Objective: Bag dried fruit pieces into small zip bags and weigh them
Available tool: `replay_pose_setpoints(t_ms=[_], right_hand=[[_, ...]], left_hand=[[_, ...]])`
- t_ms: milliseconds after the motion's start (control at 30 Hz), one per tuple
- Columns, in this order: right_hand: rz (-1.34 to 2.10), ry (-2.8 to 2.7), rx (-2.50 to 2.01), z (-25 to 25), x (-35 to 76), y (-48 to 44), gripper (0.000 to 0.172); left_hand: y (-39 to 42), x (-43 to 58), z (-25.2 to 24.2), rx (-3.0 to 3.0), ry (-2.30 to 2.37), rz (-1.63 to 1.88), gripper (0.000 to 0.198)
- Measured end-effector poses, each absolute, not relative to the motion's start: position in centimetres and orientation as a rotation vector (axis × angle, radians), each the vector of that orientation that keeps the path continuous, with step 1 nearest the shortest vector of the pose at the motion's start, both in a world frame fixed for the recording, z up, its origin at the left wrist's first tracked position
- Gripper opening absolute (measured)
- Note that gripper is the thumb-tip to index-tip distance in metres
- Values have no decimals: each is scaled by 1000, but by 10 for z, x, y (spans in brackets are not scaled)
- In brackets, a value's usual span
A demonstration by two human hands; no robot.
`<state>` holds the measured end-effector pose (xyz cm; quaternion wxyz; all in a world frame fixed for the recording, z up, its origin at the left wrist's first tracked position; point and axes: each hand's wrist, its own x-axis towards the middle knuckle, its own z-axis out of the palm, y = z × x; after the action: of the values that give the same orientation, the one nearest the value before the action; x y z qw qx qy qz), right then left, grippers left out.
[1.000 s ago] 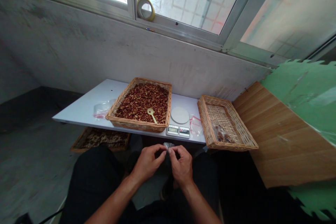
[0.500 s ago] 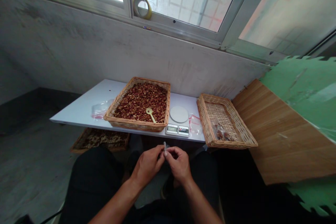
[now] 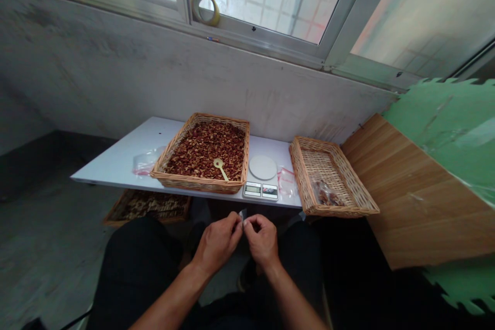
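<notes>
My left hand (image 3: 217, 242) and my right hand (image 3: 263, 240) meet in front of the table's near edge, fingertips pinched around a small clear plastic piece (image 3: 243, 213), which looks like a bag; most of it is hidden by the fingers. Beyond them, a digital scale (image 3: 263, 168) with a round white plate lies bare on the table. Left of it, a wicker basket (image 3: 201, 184) holds reddish-brown dried pieces, with a pale yellow spoon (image 3: 218, 164) on top. Flat clear bags with red strips (image 3: 286, 183) lie right of the scale.
At the right, another wicker basket (image 3: 343, 211) holds a filled clear bag (image 3: 325, 193). More clear bags (image 3: 147, 162) lie on the white table (image 3: 127, 157) at left. A lower basket (image 3: 152, 206) sits beneath. A wooden board (image 3: 421, 191) stands at right.
The plastic between my fingertips has shifted slightly, and more of it shows above them. Both hands stay close together. The view has moved a little.
</notes>
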<state>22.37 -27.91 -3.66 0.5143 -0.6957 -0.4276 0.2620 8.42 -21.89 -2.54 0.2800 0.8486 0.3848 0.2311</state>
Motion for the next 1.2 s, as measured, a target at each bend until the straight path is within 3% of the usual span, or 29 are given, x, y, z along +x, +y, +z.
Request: replay_pose_setpoints(t_ms=[267,567,733,900,1200], right_hand=[[375,-1099,-1711,-31,211,-284,23],[591,-990,-1602,-18,212,-281,25],[683,-1038,-1634,-14,209,-275,33],[726,-1067,-1628,-15,210,-267,16],[360,-1226,-1705,-22,214,-270,11]], left_hand=[[-204,84,-12,2079,1365,698,10],[-205,80,-15,2079,1324,754,14],[-211,80,-14,2123,1266,710,4],[-215,79,-11,2083,1194,736,11],[-216,78,-3,2044,1275,780,8]])
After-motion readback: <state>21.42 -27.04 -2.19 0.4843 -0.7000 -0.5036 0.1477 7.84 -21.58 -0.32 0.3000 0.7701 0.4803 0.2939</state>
